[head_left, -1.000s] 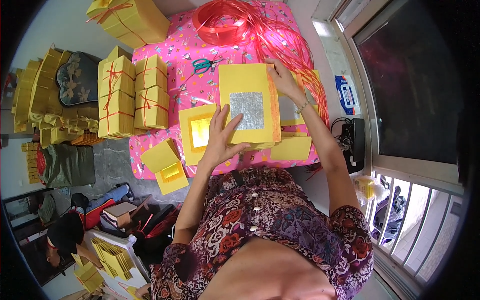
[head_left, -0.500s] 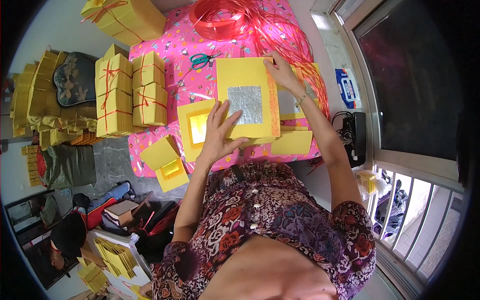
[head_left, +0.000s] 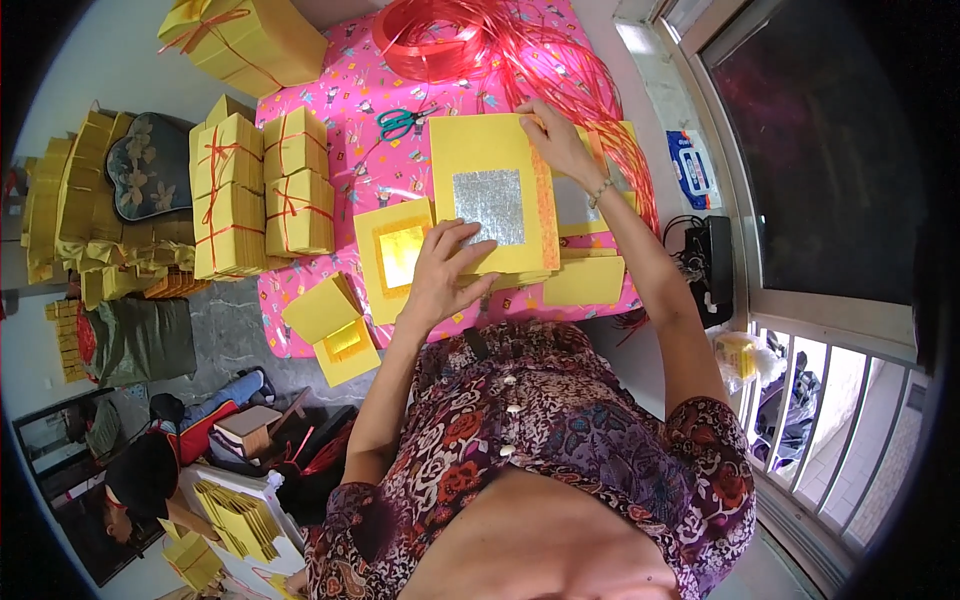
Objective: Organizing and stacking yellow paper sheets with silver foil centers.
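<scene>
A stack of yellow joss paper sheets (head_left: 478,145) lies before me on the pink table. Its top sheet bears a silver foil square and an orange strip along the right side. My left hand (head_left: 440,275) rests on the stack's lower left part, fingers apart and loosely bent, fingertips by the foil. At the upper right corner, my right hand (head_left: 552,142) grips the sheet's top edge; some fingertips are hidden. Left of the stack lies a sheet with a gold foil square (head_left: 366,245). Nearer me is a folded yellow paper (head_left: 318,312) with gold foil.
Teal-handled scissors (head_left: 398,122) and a red ribbon coil (head_left: 420,65) with loose strands lie on the far side of the table. Tied yellow bundles (head_left: 228,235) stand at the left. More yellow paper (head_left: 585,282) lies to the right. Another person (head_left: 145,475) is at the lower left.
My left hand's fingers have bent a little and slid slightly down and right on the sheet. My right hand stays at the top corner, its fingers slightly shifted.
</scene>
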The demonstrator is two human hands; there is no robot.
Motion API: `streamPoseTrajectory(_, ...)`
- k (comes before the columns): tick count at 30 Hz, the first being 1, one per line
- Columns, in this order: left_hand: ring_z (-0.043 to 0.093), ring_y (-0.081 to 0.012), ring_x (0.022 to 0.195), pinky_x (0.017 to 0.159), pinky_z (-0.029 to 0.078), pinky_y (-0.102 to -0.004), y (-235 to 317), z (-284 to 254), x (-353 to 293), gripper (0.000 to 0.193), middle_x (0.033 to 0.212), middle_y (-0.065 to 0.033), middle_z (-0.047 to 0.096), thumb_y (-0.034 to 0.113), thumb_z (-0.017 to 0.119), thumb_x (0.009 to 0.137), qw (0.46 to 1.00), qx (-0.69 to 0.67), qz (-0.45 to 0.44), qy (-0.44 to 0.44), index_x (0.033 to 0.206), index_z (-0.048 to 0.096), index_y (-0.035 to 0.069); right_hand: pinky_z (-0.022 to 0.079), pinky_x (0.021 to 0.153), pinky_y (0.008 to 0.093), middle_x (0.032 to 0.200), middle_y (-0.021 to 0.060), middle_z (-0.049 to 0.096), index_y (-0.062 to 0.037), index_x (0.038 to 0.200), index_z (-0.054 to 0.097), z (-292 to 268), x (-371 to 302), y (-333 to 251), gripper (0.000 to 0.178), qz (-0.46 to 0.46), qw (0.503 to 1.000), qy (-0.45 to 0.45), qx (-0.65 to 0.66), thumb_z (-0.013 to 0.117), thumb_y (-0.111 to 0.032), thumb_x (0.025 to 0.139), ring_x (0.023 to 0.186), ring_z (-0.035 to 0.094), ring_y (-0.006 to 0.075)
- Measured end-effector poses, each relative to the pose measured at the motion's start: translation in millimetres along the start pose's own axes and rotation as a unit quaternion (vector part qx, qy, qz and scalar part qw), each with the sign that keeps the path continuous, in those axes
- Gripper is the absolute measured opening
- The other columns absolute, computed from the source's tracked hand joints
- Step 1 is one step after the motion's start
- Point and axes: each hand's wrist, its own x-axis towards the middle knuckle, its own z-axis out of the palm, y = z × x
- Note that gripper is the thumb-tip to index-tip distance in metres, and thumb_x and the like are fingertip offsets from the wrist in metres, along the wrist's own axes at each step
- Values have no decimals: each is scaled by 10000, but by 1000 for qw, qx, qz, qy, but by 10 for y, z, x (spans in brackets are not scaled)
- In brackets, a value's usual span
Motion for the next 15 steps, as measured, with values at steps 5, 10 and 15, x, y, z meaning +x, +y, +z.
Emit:
streamPoseTrajectory(5,483,-305,1124,952,442,-410,34,-76,78,404,1173,-94,573,195,795,684,1000,-13,-1,-14,1071,694,137,473,741,361,937,126,602,-31,1111,548,-48,-14,61,236,-75,993,52,-75,529,-194,942,861,619,252)
streamPoseTrajectory(10,497,-284,1064,911,439,-382,11,-127,102,316,1139,-79,595,199,794,689,999,-31,-33,-28,992,733,135,475,761,357,928,96,604,-36,1106,569,-295,-201,-527,244,-154,969,121,-151,563,-204,929,876,612,260)
streamPoseTrajectory(15,501,-253,969,844,431,-359,-44,-97,135,157,1052,-76,618,225,773,715,993,-83,-78,-8,839,766,128,480,769,312,908,89,608,-6,1008,617,-606,-622,-1013,194,-16,981,-193,33,603,-173,910,854,613,205)
